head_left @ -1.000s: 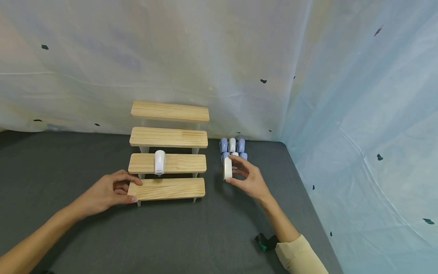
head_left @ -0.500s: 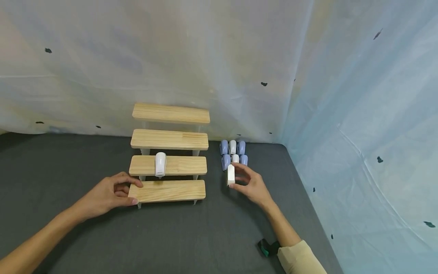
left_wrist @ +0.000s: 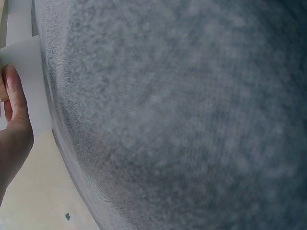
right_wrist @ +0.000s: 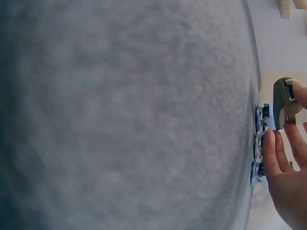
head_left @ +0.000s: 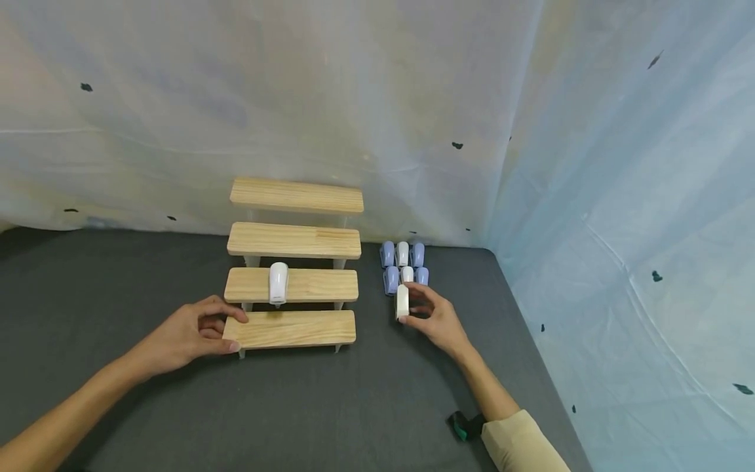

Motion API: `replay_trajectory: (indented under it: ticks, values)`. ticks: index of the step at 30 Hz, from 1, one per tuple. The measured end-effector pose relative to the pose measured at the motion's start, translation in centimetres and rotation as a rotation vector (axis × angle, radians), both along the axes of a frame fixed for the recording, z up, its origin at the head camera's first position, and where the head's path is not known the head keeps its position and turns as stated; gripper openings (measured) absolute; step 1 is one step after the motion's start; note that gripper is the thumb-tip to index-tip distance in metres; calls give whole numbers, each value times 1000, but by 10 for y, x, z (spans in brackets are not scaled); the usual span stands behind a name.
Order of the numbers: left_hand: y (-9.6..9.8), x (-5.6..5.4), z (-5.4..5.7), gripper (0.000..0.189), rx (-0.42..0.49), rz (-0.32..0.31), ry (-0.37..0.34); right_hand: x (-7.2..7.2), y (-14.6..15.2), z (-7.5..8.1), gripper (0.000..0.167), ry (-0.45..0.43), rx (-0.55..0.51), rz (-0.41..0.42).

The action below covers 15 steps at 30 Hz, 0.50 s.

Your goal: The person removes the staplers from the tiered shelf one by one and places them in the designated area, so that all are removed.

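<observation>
On the table stands a four-step display shelf with pale wooden boards. My left hand grips the left end of its lowest board, thumb at the front edge and index finger on top. A white mini stapler lies on the second board from the bottom, left of its middle. To the right of the shelf, my right hand pinches another white mini stapler between thumb and fingers, just in front of two rows of staplers. In the right wrist view this held stapler shows its metal part.
The rows hold lavender staplers and white staplers, close to the back curtain. A black and green item lies beside my right sleeve. A curtain also borders the table's right edge.
My right hand has brought the held stapler slightly nearer to me and to the right, uncovering a lavender stapler in the front row. My left hand keeps its grip on the shelf.
</observation>
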State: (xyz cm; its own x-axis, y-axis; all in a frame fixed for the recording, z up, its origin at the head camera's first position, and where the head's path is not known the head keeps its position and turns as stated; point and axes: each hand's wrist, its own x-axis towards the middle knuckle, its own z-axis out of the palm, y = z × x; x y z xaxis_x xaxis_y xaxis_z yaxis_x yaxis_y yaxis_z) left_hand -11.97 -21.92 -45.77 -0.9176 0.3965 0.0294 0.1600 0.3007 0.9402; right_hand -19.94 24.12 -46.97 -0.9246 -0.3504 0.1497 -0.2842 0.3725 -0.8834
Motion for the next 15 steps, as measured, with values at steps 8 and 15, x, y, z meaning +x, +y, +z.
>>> replay_trajectory:
  ticks: [8,15]
  values:
    - [0,0,-2,39,-12,-7,2,0,0,-4,68,-40,-10,-10]
    - [0,0,0,39,-7,-4,-1,1,-3,-2,68,-87,37,-23]
